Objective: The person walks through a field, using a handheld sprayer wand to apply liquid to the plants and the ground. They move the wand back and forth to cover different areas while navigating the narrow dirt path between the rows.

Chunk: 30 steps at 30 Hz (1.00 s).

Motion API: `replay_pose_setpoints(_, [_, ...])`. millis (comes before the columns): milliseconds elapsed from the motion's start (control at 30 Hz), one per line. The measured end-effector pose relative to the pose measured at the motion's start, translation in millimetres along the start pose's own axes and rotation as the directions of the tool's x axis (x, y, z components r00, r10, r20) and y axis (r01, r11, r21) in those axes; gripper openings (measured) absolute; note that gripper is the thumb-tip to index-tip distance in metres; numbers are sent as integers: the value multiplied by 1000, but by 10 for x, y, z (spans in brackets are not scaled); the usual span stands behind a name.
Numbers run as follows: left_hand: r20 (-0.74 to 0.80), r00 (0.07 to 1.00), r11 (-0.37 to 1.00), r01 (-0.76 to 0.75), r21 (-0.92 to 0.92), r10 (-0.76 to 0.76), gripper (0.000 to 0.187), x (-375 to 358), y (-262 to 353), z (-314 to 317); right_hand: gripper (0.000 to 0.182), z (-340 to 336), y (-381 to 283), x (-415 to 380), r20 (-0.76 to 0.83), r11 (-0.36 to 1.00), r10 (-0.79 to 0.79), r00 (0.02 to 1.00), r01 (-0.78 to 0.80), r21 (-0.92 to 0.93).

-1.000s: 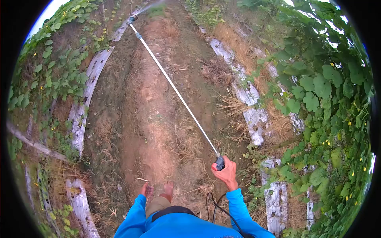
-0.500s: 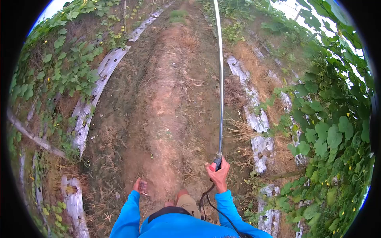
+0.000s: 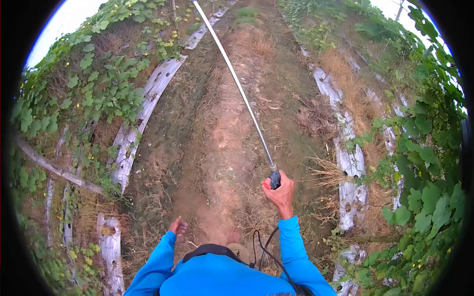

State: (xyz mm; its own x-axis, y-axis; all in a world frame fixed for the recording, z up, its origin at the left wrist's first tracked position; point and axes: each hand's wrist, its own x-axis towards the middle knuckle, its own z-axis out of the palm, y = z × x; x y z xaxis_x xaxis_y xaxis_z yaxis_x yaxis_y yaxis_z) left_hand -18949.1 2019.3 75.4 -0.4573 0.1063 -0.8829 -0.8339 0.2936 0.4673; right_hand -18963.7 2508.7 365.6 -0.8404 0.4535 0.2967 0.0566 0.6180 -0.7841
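In the head view my right hand [image 3: 280, 195] is wrapped round the dark handle, with a red part, of a spray wand [image 3: 242, 91]. The long metal tube slants forward and to the left, its tip near the top edge against the left plant row. A thin black hose [image 3: 269, 241] loops by my right forearm and runs past my waist. My left hand [image 3: 178, 227] hangs low over the ground on the left, thumb apart and fingers loosely bent, with nothing visible in it.
A bare dirt path [image 3: 229, 143] runs ahead between two rows of climbing vines [image 3: 106, 84]. Torn silvery plastic sheeting [image 3: 148, 106] edges both sides. A wooden pole [image 3: 59, 170] leans at the left, and dry straw [image 3: 328, 170] sticks out on the right.
The wand's tube has swung from nearly straight ahead to slanting left. My right hand has moved forward. The view has turned a little, and my left hand stays low at the left.
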Motion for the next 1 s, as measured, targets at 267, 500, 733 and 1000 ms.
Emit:
replay_pose_setpoints(267, [-62, 994, 988, -97, -119, 90, 65, 220, 964, 174, 36, 297, -76, 743, -1, 992, -125, 992, 125, -28])
replay_pose_setpoints(500, [-16, 999, 986, -35, -163, 33, 69, 621, 838, 315, 26, 1020, 276, 1381, 513, 817, -143, 846, -191, 543])
replay_pose_setpoints(733, [2, 1000, 977, 24, -211, -25, 76, 1490, 1236, 148, 40, 1738, -269, 1972, 802, 337, -427, 418, -749, 570])
replay_pose_setpoints(1000, [1, 997, 930, -72, -361, 78, 78, 2165, 2640, 109, 42, 2432, -681, 2822, 863, 226, -505, 13, -963, 146])
